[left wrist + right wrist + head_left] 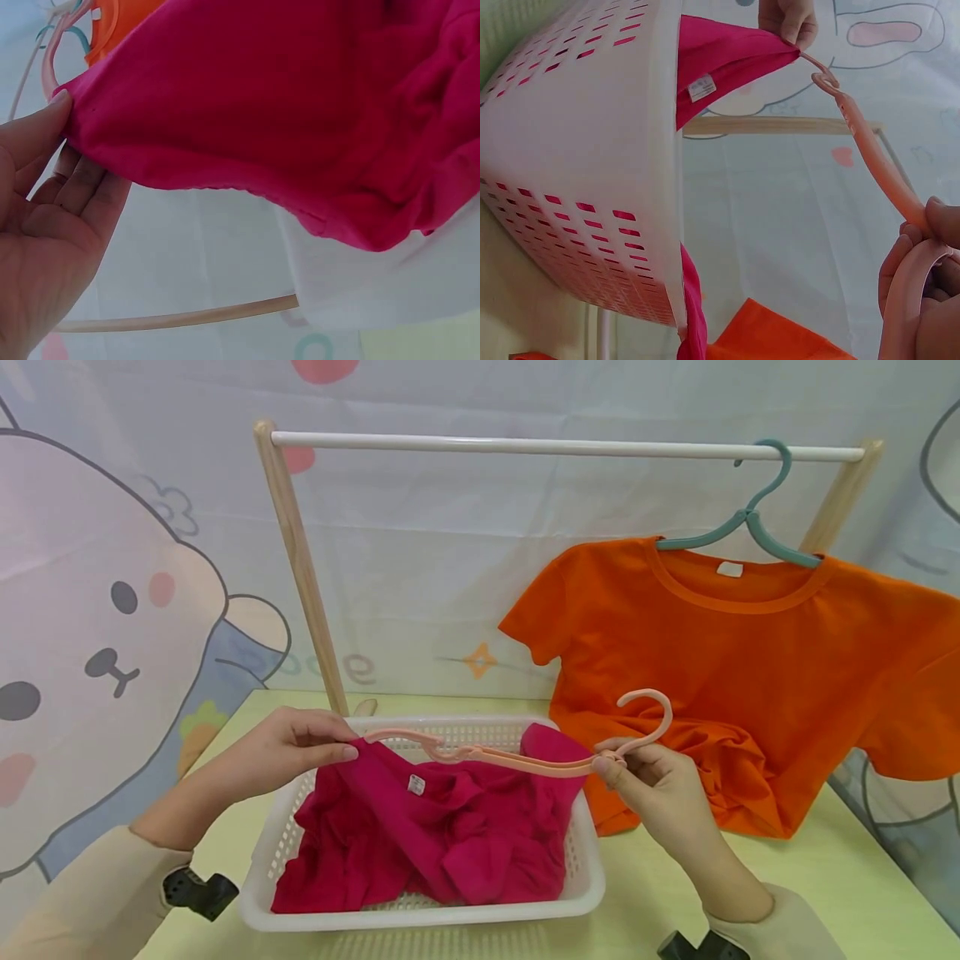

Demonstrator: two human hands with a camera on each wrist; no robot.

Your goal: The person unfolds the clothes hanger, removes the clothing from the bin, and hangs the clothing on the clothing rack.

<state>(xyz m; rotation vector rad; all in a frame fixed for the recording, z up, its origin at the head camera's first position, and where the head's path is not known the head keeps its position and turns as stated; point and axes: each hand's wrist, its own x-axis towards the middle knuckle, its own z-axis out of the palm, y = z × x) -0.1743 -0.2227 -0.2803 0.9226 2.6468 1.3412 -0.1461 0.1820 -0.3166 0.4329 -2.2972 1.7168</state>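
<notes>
My left hand (288, 747) pinches the neck edge of a magenta shirt (465, 852) between thumb and fingers. One end of a pink plastic hanger (540, 767) reaches that pinched edge. At the hanger's other side, my right hand (656, 781) grips it near the base of its hook, with the hook pointing up. The shirt lies bunched in a white basket (420, 920), its neckline raised and a small white label showing. In the left wrist view the shirt cloth (225, 112) is stretched out from the fingertips. The right wrist view shows the hanger (877, 157) running between both hands.
Behind the basket stands a rack with a white bar (525, 445) and wooden legs (296, 552). An orange T-shirt (675, 652) hangs at its right on a teal hanger (776, 547), its lower part bunched on the pale table (832, 893). A printed cloth backs everything.
</notes>
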